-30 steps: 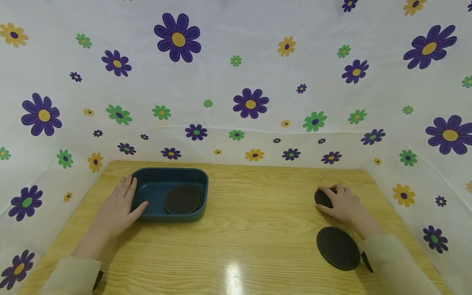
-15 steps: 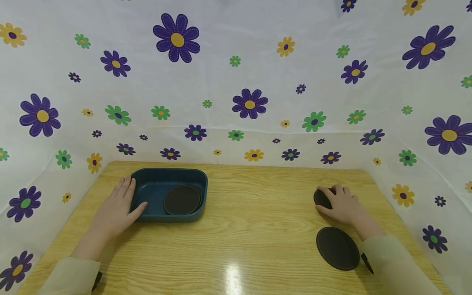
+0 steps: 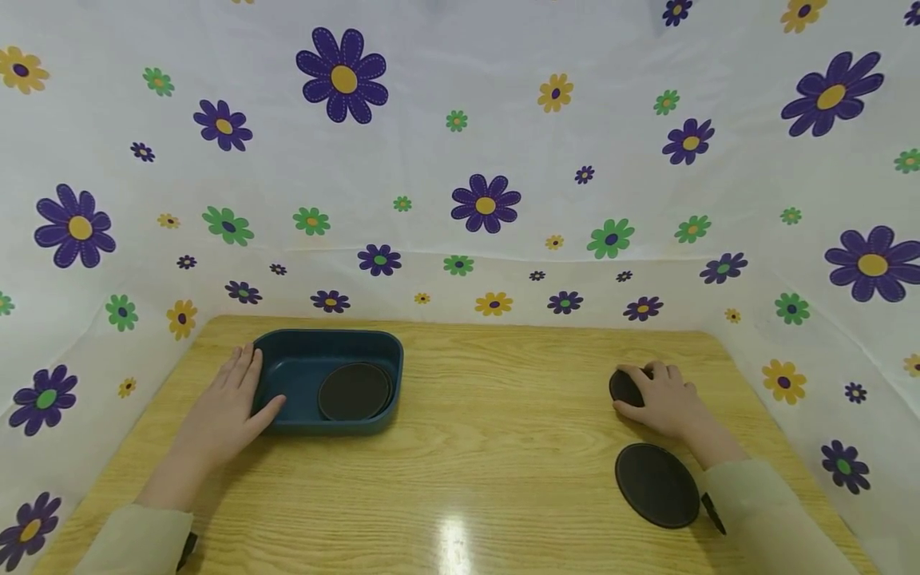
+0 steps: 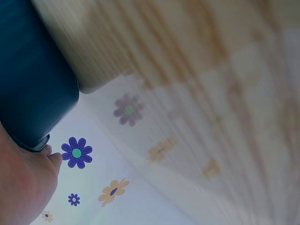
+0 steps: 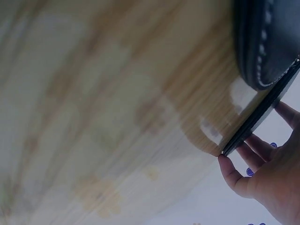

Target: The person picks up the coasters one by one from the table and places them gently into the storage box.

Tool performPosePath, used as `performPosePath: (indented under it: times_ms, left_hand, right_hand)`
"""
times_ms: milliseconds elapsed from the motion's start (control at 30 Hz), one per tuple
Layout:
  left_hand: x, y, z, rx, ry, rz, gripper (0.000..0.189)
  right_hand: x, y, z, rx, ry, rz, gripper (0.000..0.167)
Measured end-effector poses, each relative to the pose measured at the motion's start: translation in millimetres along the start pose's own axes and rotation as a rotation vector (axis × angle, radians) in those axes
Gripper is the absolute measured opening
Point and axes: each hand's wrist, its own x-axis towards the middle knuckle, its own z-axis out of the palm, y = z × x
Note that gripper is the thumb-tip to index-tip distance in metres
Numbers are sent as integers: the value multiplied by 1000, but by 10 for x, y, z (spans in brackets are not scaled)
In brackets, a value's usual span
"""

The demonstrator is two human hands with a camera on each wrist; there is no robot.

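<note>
In the head view, my left hand point(image 3: 224, 404) rests with fairly straight fingers along the left end of a dark blue rectangular tub point(image 3: 291, 379). Its thumb lies over the front rim. Inside the tub, at its right, sit black round coasters point(image 3: 354, 391), one overlapping another. At the right of the table, my right hand point(image 3: 667, 399) holds a black coaster point(image 3: 626, 388) by its edge, thumb and fingers spread round it. The right wrist view shows these fingertips at the rim of the thin coaster point(image 5: 255, 119). Part of it is hidden under the hand.
Another black coaster point(image 3: 657, 485) lies flat on the wooden table point(image 3: 496, 415), nearer the front and beside the right sleeve. Its stitched edge point(image 5: 263, 47) looms close in the right wrist view. A white flowered cloth point(image 3: 431, 160) encloses the back and sides.
The view drifts very slightly. Both hands, the tub and the coasters keep their places on the table.
</note>
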Motion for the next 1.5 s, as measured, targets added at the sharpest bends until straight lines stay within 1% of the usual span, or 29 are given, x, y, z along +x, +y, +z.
performPosePath:
  times_ms: [233, 433, 567, 700, 900, 1167, 1500]
  left_hand:
    - [3, -18, 16, 12, 6, 8, 93]
    - [3, -48, 46, 10, 19, 15, 93]
    - [-13, -56, 55, 7, 38, 20, 92]
    - [-27, -54, 53, 15, 43, 25, 92]
    - [-17, -31, 34, 16, 27, 13, 93]
    - [6, -7, 7, 14, 1, 1, 93]
    - [10, -11, 10, 6, -2, -1, 93]
  right_hand:
    - [23, 12, 10, 9, -6, 2, 73]
    - [40, 7, -10, -8, -1, -6, 73]
    - [47, -52, -64, -27, 4, -29, 72]
    - [67, -120, -112, -56, 12, -62, 72]
    - [139, -192, -89, -73, 18, -88, 74]
    - [224, -394, -134, -93, 47, -126, 73]
    - [374, -686, -211, -100, 30, -183, 73]
